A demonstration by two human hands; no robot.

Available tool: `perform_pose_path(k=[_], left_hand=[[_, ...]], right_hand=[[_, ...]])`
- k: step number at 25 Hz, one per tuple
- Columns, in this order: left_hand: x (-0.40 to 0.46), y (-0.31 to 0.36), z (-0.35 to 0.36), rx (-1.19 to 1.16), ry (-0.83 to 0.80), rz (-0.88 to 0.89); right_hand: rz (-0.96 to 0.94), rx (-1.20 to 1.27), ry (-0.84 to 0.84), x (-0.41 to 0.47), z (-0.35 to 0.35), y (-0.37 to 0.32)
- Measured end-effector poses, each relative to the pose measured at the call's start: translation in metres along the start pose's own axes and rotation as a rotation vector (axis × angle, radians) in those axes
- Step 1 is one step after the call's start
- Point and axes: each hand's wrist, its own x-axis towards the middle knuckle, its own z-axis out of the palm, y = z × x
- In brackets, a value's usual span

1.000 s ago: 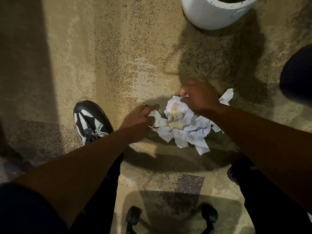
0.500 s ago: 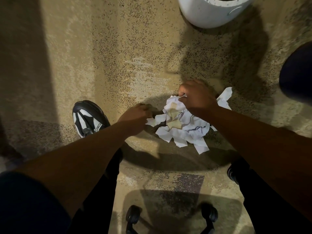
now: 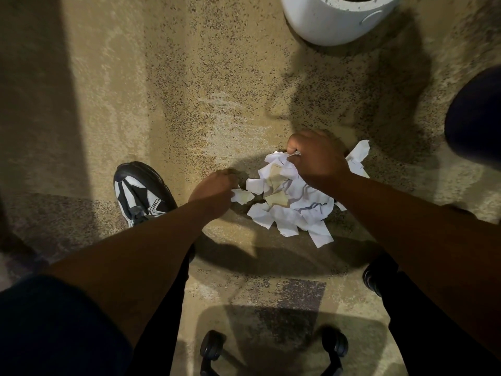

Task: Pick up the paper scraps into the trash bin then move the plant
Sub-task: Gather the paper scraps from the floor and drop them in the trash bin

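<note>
Speckled tan carpet (image 3: 189, 90) fills the view from edge to edge, streaked with long shadows. At the top sits a big white pot (image 3: 330, 20), rounded wall in view, well apart from the action below. At the right edge a dark rounded shape (image 3: 477, 118) pokes in, too dim to identify. Down the middle, the paper scraps (image 3: 292, 207) lie heaped on the carpet, white torn pieces with a few brownish ones mixed in, one curled strip poking out on the far right of the heap. To the left, a black-and-white sneaker (image 3: 141, 194) is planted on the carpet, near the heap but not touching it. Now the hands: the right hand (image 3: 317, 161) is over the top of the pile, fingers curled, pinching scraps at the upper edge. The left hand (image 3: 214, 188) is at the pile's left side, fingers curled round a single small scrap just beside the heap. The two hands are apart, the heap between them. At the bottom, two black chair casters (image 3: 214, 346) sit on the carpet.
</note>
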Motion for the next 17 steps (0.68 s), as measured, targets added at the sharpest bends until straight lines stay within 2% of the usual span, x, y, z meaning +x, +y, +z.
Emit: perform_pose_path(k=[2,4,9,13,17], left_hand=[[-0.002,0.003,-0.005,-0.131,-0.033,-0.082],[-0.006,0.012,-0.014,-0.305,-0.041,-0.064],[0.011,0.048,-0.038,-0.576,0.055,0.042],[0.032,0.084,-0.05,-0.621,0.038,0.052],[0.036,0.11,-0.063,-0.888,-0.038,-0.071]], right_hand=[[-0.01,0.001,0.046,-0.003,-0.003,0.0],[0.011,0.029,0.089,-0.005,-0.006,0.003],[0.412,0.357,0.22,-0.007,-0.011,0.018],[0.536,0.468,0.341,-0.016,-0.017,0.026],[0.624,0.581,0.41,-0.028,-0.028,0.028]])
